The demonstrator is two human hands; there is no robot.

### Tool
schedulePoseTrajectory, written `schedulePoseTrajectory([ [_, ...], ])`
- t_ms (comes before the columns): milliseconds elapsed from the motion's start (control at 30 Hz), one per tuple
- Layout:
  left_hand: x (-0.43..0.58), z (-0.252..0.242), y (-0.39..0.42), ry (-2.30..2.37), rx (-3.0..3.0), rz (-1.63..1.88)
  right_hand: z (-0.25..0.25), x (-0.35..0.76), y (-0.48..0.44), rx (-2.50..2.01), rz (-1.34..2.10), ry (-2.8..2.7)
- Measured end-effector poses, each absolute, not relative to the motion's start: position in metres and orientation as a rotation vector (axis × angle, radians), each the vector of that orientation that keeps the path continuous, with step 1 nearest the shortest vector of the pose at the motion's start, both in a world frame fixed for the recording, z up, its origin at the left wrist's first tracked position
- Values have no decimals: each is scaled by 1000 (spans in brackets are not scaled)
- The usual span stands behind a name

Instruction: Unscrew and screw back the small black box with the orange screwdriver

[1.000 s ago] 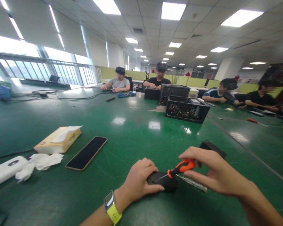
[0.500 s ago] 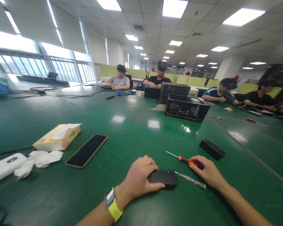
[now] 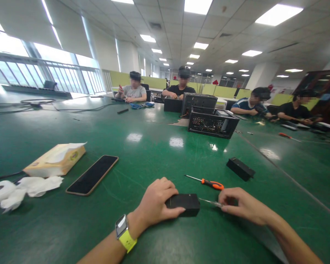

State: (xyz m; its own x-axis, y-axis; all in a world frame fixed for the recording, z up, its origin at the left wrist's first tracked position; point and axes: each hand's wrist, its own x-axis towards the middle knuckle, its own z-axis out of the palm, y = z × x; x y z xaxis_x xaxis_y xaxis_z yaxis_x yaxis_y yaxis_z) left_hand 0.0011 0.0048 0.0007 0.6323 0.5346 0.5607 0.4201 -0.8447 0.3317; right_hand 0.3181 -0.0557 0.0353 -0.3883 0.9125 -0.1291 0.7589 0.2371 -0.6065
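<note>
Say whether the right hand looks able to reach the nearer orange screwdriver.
Probably yes: the right hand is close to the nearer orange screwdriver with nothing between them, though it seems to grip a slim tool that may need releasing.

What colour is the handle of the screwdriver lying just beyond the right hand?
Orange and black; the screwdriver handle shows in the head view, the only one.

Wide lane on table [image 3: 143, 154] between phone [image 3: 92, 175] and left hand [image 3: 159, 203]. Near side: black block [image 3: 186, 202] and slim screwdriver [image 3: 211, 202] bar passage between hands. Beyond, orange-handled screwdriver [image 3: 213, 184] lies crosswise; narrow gap to second block [image 3: 240, 169].
</note>
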Motion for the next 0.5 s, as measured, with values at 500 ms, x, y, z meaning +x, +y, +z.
schedulePoseTrajectory([
  [500, 1, 2, 5, 785, 2704, 992, 34, 306, -61, -1463, 1042, -2112],
])
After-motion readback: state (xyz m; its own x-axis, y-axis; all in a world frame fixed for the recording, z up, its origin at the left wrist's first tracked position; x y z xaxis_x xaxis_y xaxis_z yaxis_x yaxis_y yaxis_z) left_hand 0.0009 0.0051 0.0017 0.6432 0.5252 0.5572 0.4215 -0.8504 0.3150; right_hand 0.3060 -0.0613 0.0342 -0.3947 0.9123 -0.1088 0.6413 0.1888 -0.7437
